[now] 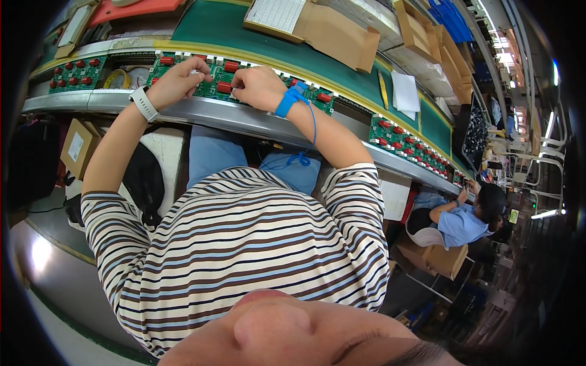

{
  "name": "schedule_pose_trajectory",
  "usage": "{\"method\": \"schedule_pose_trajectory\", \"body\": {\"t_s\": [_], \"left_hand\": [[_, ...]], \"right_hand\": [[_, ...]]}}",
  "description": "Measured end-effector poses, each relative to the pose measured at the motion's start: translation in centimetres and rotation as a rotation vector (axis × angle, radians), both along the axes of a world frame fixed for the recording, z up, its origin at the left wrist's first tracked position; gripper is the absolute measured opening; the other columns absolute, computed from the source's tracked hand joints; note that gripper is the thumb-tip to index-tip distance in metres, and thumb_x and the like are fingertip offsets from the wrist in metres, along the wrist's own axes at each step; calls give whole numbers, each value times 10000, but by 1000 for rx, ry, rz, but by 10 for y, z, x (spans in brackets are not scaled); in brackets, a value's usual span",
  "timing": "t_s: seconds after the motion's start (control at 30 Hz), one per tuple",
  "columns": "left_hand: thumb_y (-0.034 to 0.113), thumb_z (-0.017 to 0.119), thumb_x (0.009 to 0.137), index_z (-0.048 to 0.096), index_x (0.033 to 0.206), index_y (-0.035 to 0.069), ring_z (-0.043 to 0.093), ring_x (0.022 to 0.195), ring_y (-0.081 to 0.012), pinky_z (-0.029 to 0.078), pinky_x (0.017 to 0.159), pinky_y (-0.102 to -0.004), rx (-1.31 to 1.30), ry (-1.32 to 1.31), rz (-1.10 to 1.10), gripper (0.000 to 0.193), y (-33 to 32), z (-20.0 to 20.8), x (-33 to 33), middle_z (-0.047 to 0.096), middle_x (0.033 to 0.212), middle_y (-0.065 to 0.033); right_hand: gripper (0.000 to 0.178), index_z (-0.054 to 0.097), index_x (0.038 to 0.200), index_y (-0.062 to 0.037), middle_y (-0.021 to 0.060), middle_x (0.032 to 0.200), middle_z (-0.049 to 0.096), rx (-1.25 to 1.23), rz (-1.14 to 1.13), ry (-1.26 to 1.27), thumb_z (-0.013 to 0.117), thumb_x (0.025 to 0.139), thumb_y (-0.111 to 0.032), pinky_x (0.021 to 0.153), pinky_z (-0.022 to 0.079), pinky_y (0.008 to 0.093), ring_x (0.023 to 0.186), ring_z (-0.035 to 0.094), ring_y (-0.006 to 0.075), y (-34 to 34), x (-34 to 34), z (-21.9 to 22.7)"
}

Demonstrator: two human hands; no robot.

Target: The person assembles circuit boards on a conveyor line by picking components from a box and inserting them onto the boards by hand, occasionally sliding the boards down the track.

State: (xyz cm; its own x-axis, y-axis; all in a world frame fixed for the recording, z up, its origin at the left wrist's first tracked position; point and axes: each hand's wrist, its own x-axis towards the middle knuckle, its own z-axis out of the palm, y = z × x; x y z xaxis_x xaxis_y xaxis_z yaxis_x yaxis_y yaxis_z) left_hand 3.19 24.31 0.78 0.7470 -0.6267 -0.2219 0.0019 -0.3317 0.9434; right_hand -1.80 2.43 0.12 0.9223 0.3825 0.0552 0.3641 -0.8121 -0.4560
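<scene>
In front of me on the rail, a green circuit board (209,85) with red block-shaped components and small white parts lies under both hands. My left hand (178,82) is over the board's left part, its fingertips drawn together; anything small between them is too hard to make out. Over the middle of the board, my right hand (259,88) has its thumb and fingers pinched close beside a red component (224,87). A tiny whitish bit shows at those fingertips, its kind unclear. A blue wrist strap (285,105) with a coiled cord is on my right wrist, a pale watch (144,104) on my left.
More boards sit along the metal rail, one at left (74,74) and several at right (400,144). A tape roll (116,79) lies between boards. Beyond are an opened cardboard box (339,38), a yellow tool (383,90) and white paper (405,93). A co-worker (459,227) sits farther right.
</scene>
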Motion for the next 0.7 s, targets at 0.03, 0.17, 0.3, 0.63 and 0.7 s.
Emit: {"method": "schedule_pose_trajectory", "body": {"t_s": [0.03,0.17,0.3,0.63,0.7], "left_hand": [[124,457,902,490,1036,62,460,586,-25,375,504,-172,15,-20,-36,151,0,1,0,593,928,-16],[101,479,888,524,1018,60,453,586,-19,377,503,-166,60,-59,-120,143,-4,5,-3,592,866,-7],[101,483,886,524,1043,60,464,591,-20,383,508,-162,19,-12,-117,168,-7,4,-6,599,851,-9],[97,472,890,400,1240,58,506,611,-42,401,513,-173,-35,60,-88,360,-11,2,-13,605,871,-21],[101,477,887,382,1263,61,512,621,-44,406,521,-176,-51,76,-116,390,-12,3,-14,600,891,-20]], "right_hand": [[183,660,772,-70,132,745,645,8,9,-13,592,676,-210,704,472,392,735,614,294,-1,0,-1],[174,656,763,-65,131,740,645,-16,13,-26,591,679,-203,699,472,393,726,614,290,0,-2,-1],[159,653,752,-66,129,732,643,-21,33,-59,592,681,-194,696,471,394,723,614,288,0,-3,0],[221,641,832,-67,111,750,630,117,21,-5,629,712,-252,697,458,393,743,600,293,3,-7,14],[231,642,852,-70,112,763,627,202,60,-152,633,718,-258,687,459,388,740,601,291,10,-6,15]]}}
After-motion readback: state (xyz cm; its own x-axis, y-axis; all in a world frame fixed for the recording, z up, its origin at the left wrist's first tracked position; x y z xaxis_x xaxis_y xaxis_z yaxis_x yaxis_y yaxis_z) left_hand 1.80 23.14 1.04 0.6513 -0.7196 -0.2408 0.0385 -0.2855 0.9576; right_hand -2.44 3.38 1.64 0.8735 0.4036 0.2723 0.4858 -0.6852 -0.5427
